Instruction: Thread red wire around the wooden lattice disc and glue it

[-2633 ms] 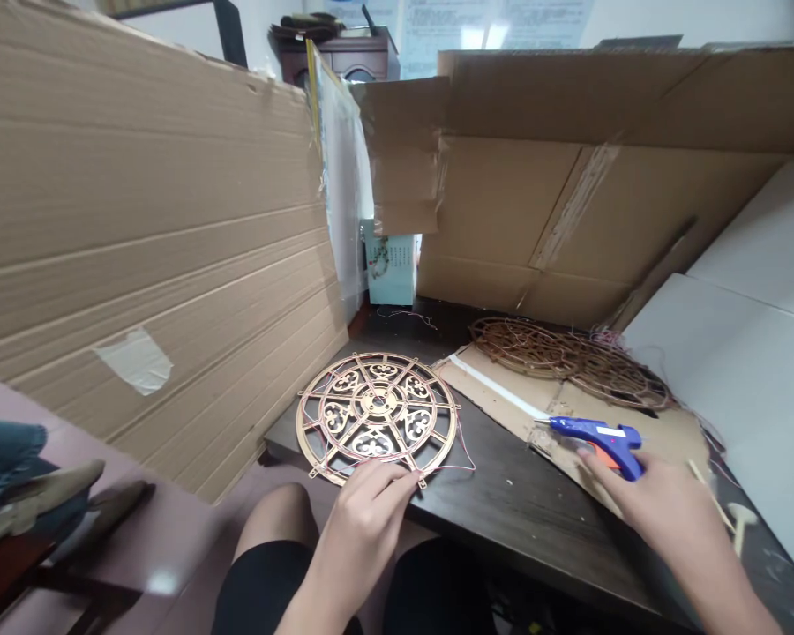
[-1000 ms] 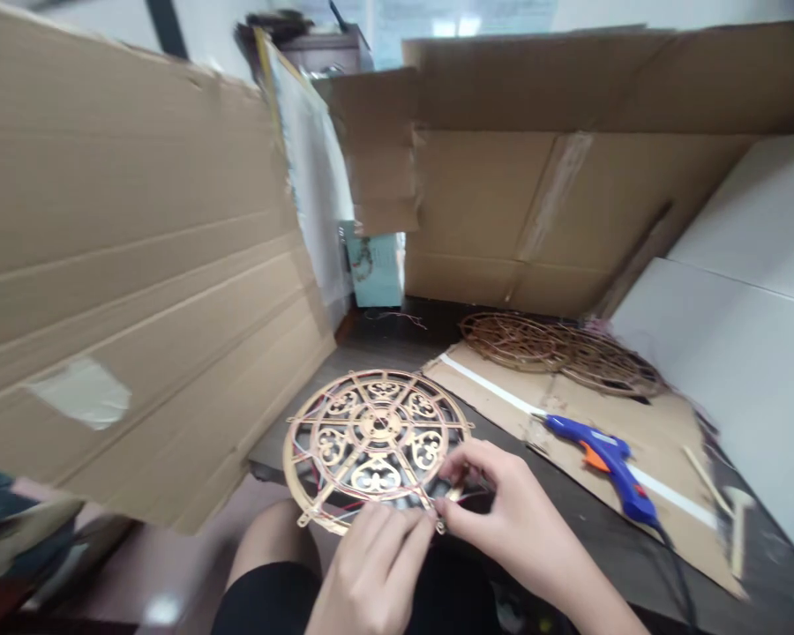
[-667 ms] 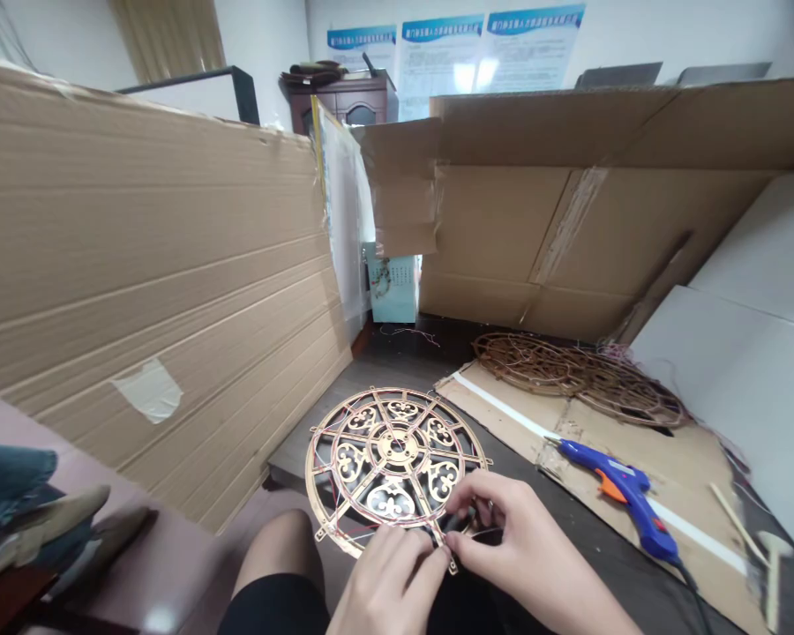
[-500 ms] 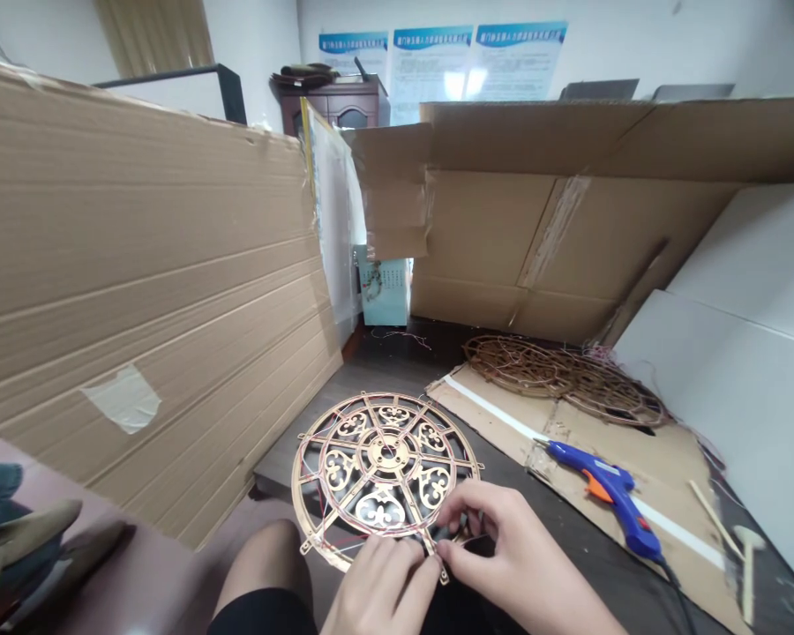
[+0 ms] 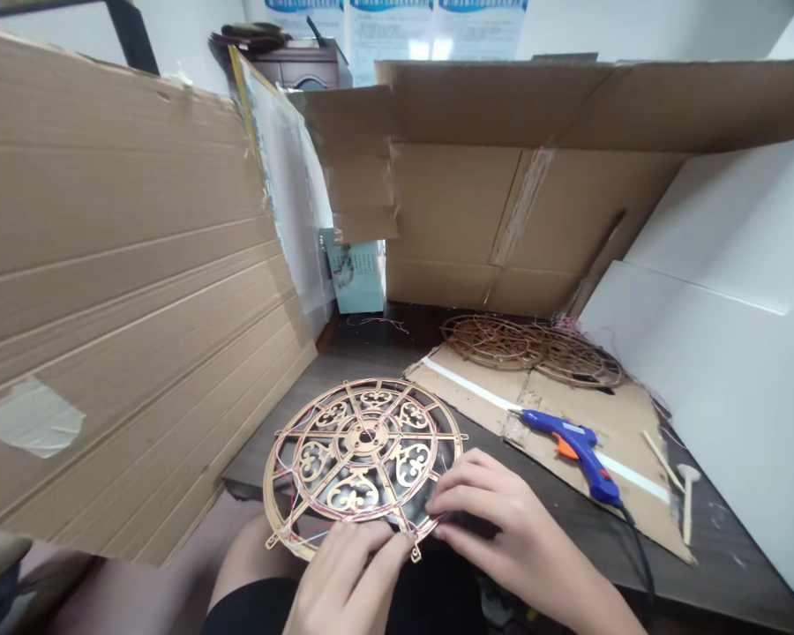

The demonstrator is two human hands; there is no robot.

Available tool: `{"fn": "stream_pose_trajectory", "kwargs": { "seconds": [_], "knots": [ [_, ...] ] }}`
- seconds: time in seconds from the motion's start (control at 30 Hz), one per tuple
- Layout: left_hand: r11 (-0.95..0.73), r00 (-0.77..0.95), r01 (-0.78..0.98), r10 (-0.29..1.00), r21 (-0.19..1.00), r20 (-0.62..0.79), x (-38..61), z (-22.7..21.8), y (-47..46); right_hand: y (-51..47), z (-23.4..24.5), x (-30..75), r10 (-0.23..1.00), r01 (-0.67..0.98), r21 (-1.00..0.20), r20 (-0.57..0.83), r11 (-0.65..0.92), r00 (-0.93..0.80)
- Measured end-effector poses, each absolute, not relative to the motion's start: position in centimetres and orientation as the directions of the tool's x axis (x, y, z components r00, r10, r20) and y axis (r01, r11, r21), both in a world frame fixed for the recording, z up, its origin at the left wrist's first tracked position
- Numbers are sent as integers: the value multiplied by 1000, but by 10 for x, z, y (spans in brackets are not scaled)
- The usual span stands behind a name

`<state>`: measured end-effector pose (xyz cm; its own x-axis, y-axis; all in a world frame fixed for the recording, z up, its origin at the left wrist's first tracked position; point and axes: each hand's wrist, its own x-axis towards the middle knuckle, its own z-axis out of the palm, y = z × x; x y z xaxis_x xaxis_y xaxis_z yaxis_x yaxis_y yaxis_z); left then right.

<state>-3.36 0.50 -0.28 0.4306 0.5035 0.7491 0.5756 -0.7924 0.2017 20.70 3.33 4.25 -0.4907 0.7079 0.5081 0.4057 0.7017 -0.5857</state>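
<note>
A round wooden fretwork disc [image 5: 357,454] threaded with thin red wire lies on the near corner of a dark table [image 5: 556,520]. My left hand [image 5: 350,578] pinches the disc's near rim with closed fingers. My right hand [image 5: 496,520] rests at the disc's right near edge, fingers curled and pinched on something small that I cannot make out. The two hands almost touch. A blue and orange glue gun [image 5: 573,445] lies on a flat cardboard sheet [image 5: 609,414] to the right, apart from both hands.
Several more fretwork discs [image 5: 529,344] are stacked at the back of the sheet. Cardboard panels [image 5: 125,291] wall in the left and rear, white boards [image 5: 721,353] the right. A small teal box [image 5: 355,278] stands at the back. Wooden sticks [image 5: 685,503] lie far right.
My right hand let go of the glue gun, which now lies on the cardboard, and came to the disc's near edge beside my left hand. The view has shifted slightly.
</note>
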Motion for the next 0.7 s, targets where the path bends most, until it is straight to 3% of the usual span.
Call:
{"fn": "stream_pose_trajectory", "kwargs": {
  "seconds": [0.3,0.5,0.7],
  "knots": [
    [-801,475,550,533,237,700,-34,10,9,34,37,204,620,432,-449,630,782,-467],
    [-809,510,578,457,103,728,-35,28,9,35,35,201,536,473,-317,710,822,-457],
    [-823,562,560,463,98,685,-33,47,11,29,34,202,556,466,-348,699,814,-450]
  ]
}}
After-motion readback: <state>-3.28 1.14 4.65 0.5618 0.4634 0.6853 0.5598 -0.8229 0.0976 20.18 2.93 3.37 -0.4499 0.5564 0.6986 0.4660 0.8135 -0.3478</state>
